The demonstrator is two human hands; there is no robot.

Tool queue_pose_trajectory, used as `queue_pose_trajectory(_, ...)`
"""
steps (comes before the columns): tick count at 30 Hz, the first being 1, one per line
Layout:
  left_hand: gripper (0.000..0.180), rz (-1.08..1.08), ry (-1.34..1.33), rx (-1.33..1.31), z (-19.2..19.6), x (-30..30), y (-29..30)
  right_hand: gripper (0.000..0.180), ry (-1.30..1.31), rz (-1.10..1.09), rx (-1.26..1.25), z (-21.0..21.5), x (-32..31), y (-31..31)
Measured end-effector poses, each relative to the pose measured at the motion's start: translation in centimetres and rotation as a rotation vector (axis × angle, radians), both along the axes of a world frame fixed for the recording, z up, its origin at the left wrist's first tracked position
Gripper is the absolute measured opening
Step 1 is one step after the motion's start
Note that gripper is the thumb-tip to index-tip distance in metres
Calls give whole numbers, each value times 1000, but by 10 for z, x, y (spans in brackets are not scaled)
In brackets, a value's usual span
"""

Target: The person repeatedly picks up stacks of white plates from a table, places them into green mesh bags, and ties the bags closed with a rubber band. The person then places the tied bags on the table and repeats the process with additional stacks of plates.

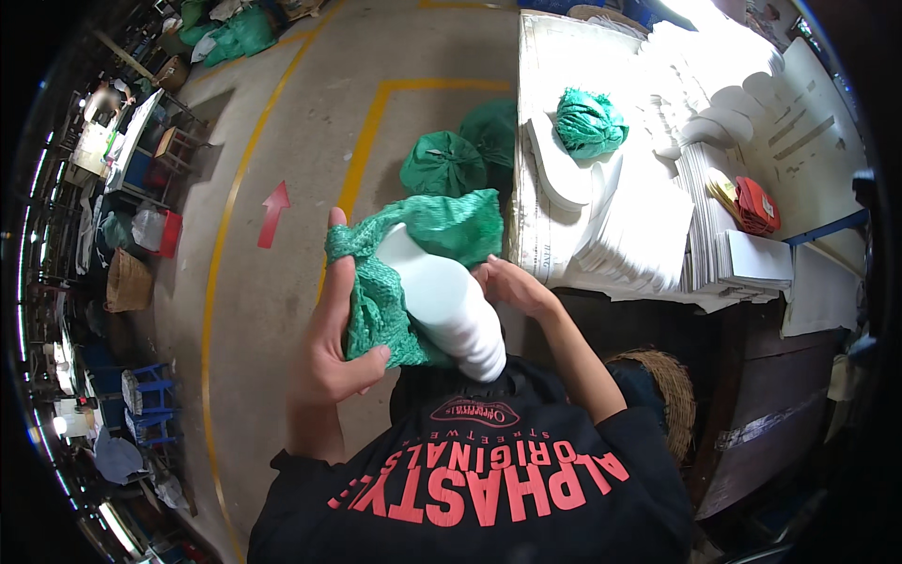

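grey concrete floor [282, 122] fills the upper left of the frame, crossed by yellow painted lines [362, 141] and marked with a red arrow [273, 212]. two tied green mesh bags [443, 164] sit on the floor near the top centre, beside a worktable [817, 141] that takes up the upper right. on the table lie piles of white foam sheets [639, 244], another filled green mesh bag [589, 122] and a small red item [756, 205].

at the centre of the frame the left hand [334, 338] is closed around the side of a green mesh bag [413, 263], thumb pressed across the netting and fingers up along its edge. a stack of white foam pieces [451, 305] sticks out of the bag's opening toward the lower centre. the right hand [512, 282] rests against the far side of the stack where it meets the netting, fingers curled; its exact grip is hidden behind the stack. a woven basket [672, 390] stands at lower right beneath the table, and another basket [127, 282] at the left edge.
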State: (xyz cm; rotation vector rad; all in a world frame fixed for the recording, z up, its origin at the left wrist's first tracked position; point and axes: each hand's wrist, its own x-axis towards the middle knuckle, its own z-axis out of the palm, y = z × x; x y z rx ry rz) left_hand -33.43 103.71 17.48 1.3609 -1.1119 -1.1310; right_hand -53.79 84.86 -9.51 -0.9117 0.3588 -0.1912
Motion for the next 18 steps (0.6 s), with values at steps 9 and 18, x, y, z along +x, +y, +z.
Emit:
queue_pose_trajectory(9,122,154,155,-104,14,-3,-20,62,18,45,163,-16,44,46)
queue_pose_trajectory(18,110,424,22,208,-59,85,-4,81,436,0,-142,-29,-27,6)
